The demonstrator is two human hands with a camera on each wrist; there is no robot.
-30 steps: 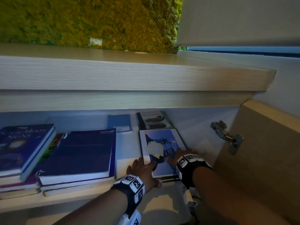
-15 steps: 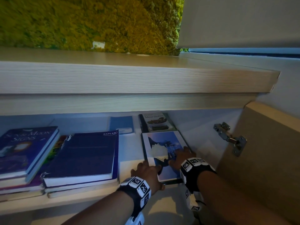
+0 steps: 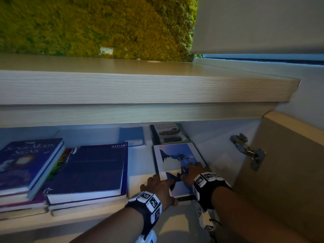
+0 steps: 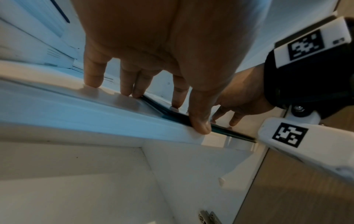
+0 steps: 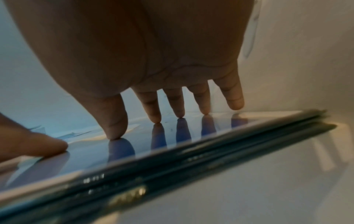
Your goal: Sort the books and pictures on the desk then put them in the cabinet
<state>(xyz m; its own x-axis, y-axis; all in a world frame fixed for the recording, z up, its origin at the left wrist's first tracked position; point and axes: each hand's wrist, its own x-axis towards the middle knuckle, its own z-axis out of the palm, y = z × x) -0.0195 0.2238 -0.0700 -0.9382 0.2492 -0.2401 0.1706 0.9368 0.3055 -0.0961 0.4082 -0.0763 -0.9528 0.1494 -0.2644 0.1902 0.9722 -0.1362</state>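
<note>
two hands flat on glossy blue picture lying on cabinet shelf, right end, in front of "meat dishes" book. right hand spread, straight fingertips pressing the cover; left hand open too, thumb at the near edge, other fingers on the shelf and picture's left edge. stacked kaplan book well to the left.

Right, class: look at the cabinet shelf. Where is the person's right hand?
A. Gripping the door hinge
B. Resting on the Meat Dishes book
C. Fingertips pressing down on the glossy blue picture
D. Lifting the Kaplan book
C: the right hand has straight fingers, and its fingertips press on the blue picture, apart from the hinge.
</note>
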